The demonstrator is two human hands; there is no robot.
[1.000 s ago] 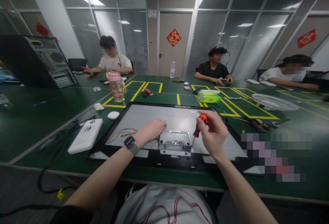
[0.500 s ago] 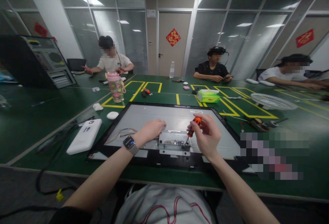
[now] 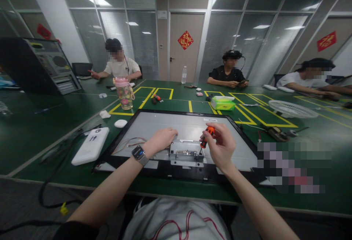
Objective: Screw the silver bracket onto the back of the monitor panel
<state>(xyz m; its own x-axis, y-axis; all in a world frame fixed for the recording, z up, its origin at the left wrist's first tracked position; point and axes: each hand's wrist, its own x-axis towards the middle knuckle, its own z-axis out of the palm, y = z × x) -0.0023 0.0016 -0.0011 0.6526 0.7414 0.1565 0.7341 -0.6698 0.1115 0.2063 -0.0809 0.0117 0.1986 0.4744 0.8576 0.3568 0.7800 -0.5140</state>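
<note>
Working a screw in the bracket [image 3: 187,151], I am gripping the screwdriver [image 3: 205,139] in my right hand [image 3: 221,146], left hand [image 3: 162,137] resting empty, tip needing firm seating next.

— What carries it all?
— One long green table [image 3: 33,133], marked with yellow tape [image 3: 264,120].
— And nearest?
— A monitor [image 3: 154,122] lies flat, screen down, at the near middle. Just left of it lies a white box [image 3: 90,145], with a dark cable [image 3: 66,142] trailing off the near edge beside it.
— Further left?
— A white oval pad [image 3: 120,123] and a crumpled tissue [image 3: 105,114], then a pink bottle [image 3: 124,93] standing upright. A computer case [image 3: 41,65] sits at the far left.
— On the right?
— A green tissue pack [image 3: 223,103] beyond the monitor and a white fan grille [image 3: 293,109] lying flat. A water bottle [image 3: 184,75] stands at the far edge.
</note>
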